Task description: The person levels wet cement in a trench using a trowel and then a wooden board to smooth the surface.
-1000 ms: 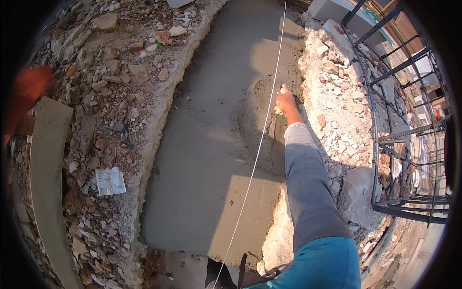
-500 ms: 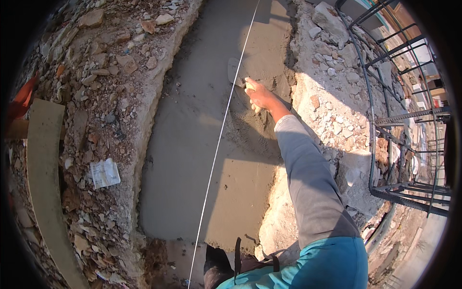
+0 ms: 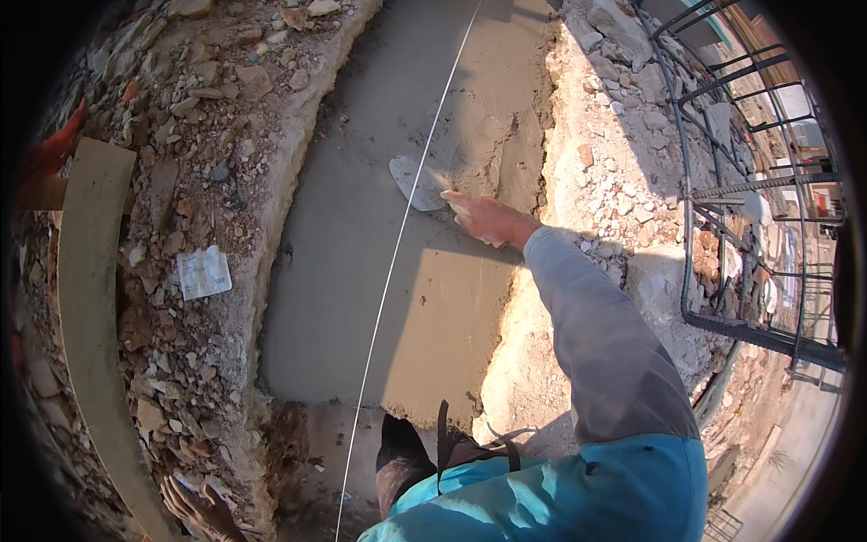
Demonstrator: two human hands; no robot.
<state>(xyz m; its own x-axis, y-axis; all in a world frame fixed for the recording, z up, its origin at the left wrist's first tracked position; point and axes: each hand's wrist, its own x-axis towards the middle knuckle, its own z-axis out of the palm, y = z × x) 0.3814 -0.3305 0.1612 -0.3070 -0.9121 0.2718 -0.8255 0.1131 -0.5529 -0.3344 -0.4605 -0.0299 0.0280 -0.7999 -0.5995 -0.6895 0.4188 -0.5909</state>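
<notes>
My right hand [image 3: 488, 219] is shut on the handle of a small trowel [image 3: 414, 183]. Its blade lies flat on the wet grey concrete strip [image 3: 361, 298], just right of a taut white string line [image 3: 397, 253] that runs lengthwise over the strip. The concrete right of the blade shows rough sweep marks [image 3: 492, 149]. My left hand [image 3: 203, 510] rests at the lower left on the rubble edge, fingers spread and holding nothing.
Broken stone and rubble [image 3: 199, 135] banks both sides of the strip. A long pale plank [image 3: 90, 316] and a white paper scrap [image 3: 203, 271] lie on the left. A steel rebar cage [image 3: 750, 190] stands on the right above a drop.
My right hand has swept the trowel leftward and nearer across the concrete, from the right-hand rubble edge to the string line.
</notes>
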